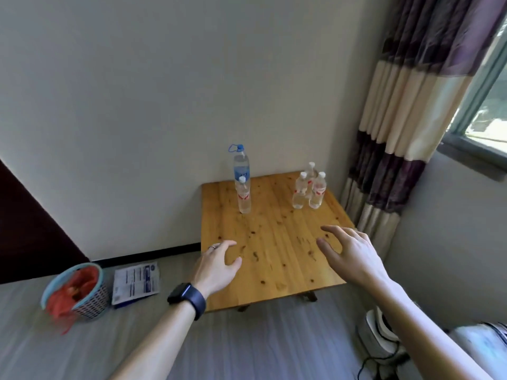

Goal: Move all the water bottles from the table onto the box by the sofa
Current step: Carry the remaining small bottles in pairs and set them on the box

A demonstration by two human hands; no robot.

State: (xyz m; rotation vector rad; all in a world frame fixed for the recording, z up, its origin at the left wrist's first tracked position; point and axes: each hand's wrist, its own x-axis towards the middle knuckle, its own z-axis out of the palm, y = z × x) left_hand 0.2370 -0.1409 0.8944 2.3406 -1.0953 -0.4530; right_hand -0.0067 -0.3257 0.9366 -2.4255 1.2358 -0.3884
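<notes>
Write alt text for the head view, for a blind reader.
A person's open left hand and right hand hover over a square wooden table bearing five upright clear plastic water bottles: a tall blue-capped bottle behind a small bottle, and three small bottles clustered far right.

On the floor to my left I see 1 woven basket [94, 301] with a blue rim, holding something red. Just beside it, a printed white packet [136, 283] lies flat. At right, a purple-and-cream striped curtain [397, 127] hangs beside the window [491, 105]. Low right sits a white appliance [378, 338] with a black cable.
</notes>
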